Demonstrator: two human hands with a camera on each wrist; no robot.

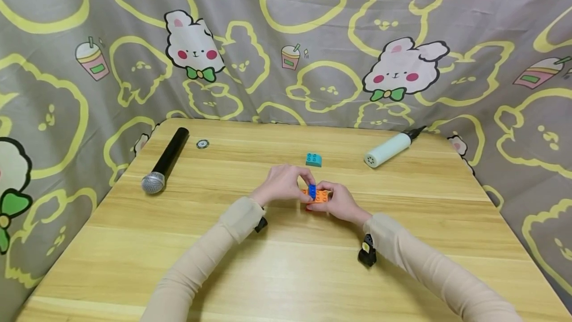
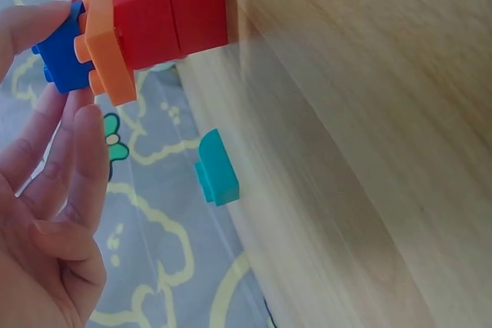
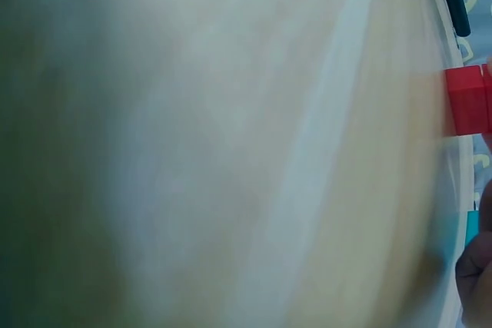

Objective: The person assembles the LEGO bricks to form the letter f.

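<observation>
My left hand (image 1: 286,183) pinches a small blue toy building brick (image 2: 65,51) between thumb and fingers. The blue brick sits against the studded face of an orange brick (image 2: 108,48). Under the orange one, two red bricks (image 2: 171,17) are stacked, their lower end close over the table. My right hand (image 1: 340,203) grips this orange-and-red stack from the right side. In the right wrist view only a red end (image 3: 467,101) of the stack and part of the hand show at the right edge. Beyond both hands a teal brick (image 1: 314,159) with a rounded side lies on the table.
On the wooden table (image 1: 286,272), a black microphone (image 1: 172,155) with a silver head lies at the left, beside a small round disc (image 1: 203,143). A pale cylinder with a black nozzle, like a hand pump (image 1: 388,150), lies at the back right. A patterned curtain (image 1: 277,88) hangs behind.
</observation>
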